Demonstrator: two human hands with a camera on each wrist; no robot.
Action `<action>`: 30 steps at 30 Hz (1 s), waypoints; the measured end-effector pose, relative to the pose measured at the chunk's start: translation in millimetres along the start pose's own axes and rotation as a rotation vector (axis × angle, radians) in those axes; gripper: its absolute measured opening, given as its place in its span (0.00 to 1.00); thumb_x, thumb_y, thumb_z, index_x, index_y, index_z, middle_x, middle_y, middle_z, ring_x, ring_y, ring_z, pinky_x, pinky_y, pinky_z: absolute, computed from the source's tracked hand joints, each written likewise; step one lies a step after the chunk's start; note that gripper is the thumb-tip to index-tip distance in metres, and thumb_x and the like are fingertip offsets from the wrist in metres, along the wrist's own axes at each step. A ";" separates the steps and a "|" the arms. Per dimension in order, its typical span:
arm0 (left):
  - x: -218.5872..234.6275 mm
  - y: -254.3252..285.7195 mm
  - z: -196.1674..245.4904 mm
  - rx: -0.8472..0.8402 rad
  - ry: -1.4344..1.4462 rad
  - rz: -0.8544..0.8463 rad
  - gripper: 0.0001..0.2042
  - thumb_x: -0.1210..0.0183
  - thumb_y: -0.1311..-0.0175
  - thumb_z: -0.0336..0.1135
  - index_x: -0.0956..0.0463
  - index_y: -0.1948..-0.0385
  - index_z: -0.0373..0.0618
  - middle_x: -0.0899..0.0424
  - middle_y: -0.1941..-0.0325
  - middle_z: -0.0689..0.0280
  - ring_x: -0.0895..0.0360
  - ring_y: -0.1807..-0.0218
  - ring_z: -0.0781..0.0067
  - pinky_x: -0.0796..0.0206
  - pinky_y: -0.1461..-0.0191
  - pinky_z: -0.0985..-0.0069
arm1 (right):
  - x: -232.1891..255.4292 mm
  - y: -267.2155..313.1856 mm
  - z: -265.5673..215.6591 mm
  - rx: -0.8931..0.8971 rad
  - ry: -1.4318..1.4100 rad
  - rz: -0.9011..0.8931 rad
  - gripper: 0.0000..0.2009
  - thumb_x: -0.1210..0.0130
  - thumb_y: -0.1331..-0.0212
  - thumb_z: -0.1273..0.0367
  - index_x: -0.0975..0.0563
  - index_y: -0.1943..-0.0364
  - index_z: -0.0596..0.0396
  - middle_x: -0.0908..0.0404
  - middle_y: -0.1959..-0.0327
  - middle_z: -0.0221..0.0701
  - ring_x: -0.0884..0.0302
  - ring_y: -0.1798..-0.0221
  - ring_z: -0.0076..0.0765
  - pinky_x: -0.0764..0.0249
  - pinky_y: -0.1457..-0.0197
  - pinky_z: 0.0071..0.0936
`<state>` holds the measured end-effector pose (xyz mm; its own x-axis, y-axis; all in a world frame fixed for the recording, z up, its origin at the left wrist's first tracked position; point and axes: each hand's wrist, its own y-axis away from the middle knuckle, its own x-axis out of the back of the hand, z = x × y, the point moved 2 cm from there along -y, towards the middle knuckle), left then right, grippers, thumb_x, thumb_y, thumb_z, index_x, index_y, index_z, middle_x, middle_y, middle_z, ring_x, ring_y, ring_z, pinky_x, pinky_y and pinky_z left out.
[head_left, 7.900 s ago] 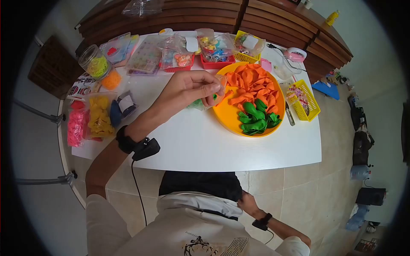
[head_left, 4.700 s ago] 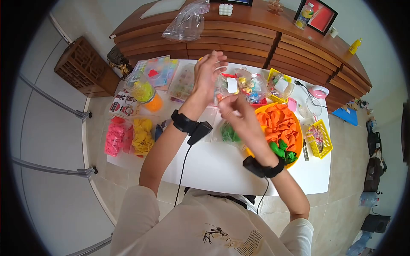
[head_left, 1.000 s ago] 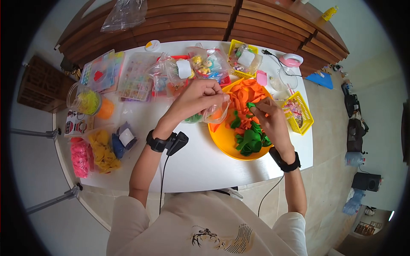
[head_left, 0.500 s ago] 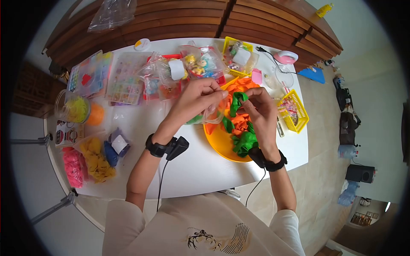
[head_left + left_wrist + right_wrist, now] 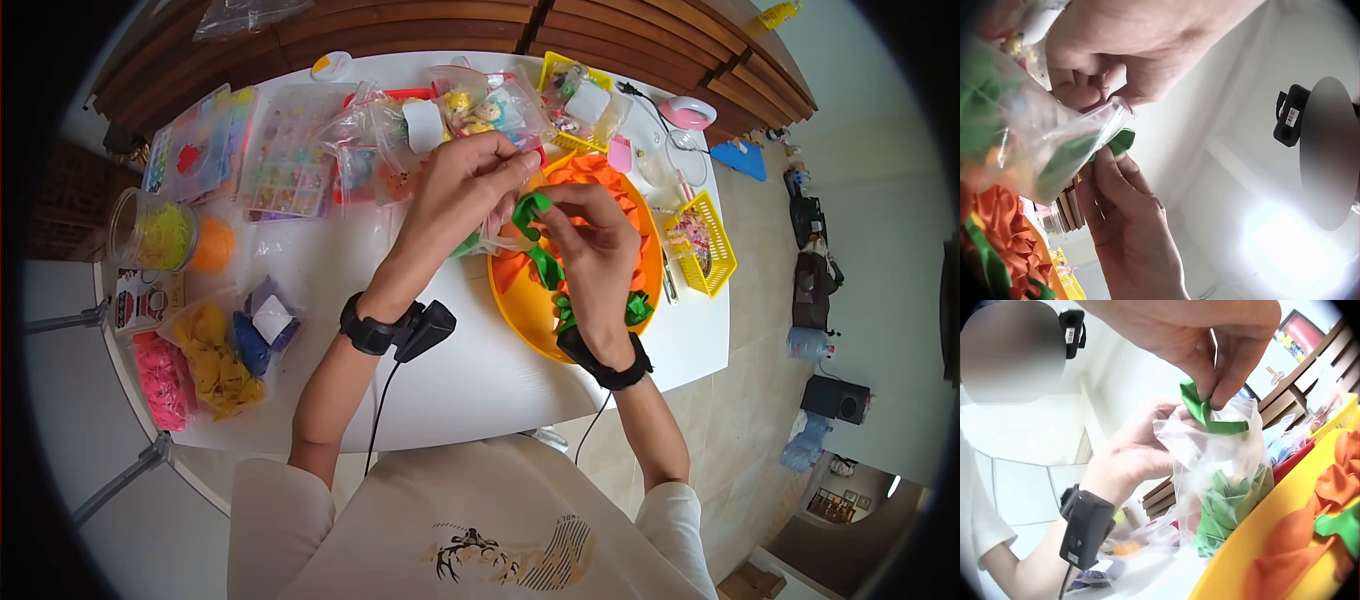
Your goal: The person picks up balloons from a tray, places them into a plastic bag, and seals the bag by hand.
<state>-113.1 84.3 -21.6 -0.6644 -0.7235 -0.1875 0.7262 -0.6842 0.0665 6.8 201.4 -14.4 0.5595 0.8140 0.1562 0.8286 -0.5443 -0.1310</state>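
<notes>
My left hand [image 5: 465, 190] grips the rim of a clear plastic bag [image 5: 1179, 440] that has several green balloons [image 5: 1222, 497] in its lower part. Between thumb and fingertips, my right hand [image 5: 597, 240] pinches a green balloon [image 5: 1192, 400] at the bag's open mouth. Seen from the left wrist, part of that balloon [image 5: 1124, 141] sticks out past the rim, and the rest shows through the plastic. Below the hands stands a round yellow tray [image 5: 510, 320]. It holds a heap of orange balloons [image 5: 1285, 550] and several green balloons [image 5: 640, 308].
At the table's left lie bags of pink [image 5: 160, 380] and yellow pieces [image 5: 215, 360], with an open jar [image 5: 165, 235] behind them. Bead boxes [image 5: 290, 150] and bagged trinkets [image 5: 485, 105] line the back. A yellow basket [image 5: 715, 255] stands right of the tray.
My right hand has carried a green balloon from over the tray leftward to the bag's mouth; several seconds ago it hung by the waist. My left hand keeps holding the bag.
</notes>
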 end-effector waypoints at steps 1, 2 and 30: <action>-2.6 1.2 1.9 -0.006 0.022 0.016 0.13 0.40 0.25 0.37 0.22 0.68 0.38 0.24 0.81 0.72 0.33 0.82 0.87 0.42 0.78 0.83 | -3.2 0.0 -0.2 0.118 0.176 -0.041 0.06 0.38 0.39 0.81 0.18 0.59 0.64 0.15 0.64 0.37 0.14 0.62 0.33 0.19 0.58 0.27; -3.6 2.6 3.6 -0.002 0.028 0.009 0.13 0.40 0.25 0.37 0.22 0.68 0.38 0.24 0.81 0.72 0.33 0.82 0.87 0.42 0.78 0.83 | -6.2 -0.1 0.1 0.235 0.354 -0.082 0.07 0.38 0.41 0.81 0.18 0.59 0.64 0.15 0.66 0.41 0.13 0.63 0.39 0.19 0.58 0.30; -0.8 -0.1 -3.9 -0.109 -0.029 -0.012 0.14 0.43 0.23 0.37 0.22 0.69 0.36 0.27 0.83 0.72 0.34 0.83 0.86 0.43 0.78 0.80 | 50.5 -4.4 14.5 0.150 0.779 -0.183 0.08 0.33 0.40 0.70 0.14 0.59 0.56 0.17 0.69 0.35 0.19 0.73 0.42 0.23 0.66 0.34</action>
<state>-111.9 85.3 -25.3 -0.6767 -0.7189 -0.1593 0.7322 -0.6798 -0.0426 31.0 247.9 -20.1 0.3159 0.4828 0.8168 0.9275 -0.3384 -0.1587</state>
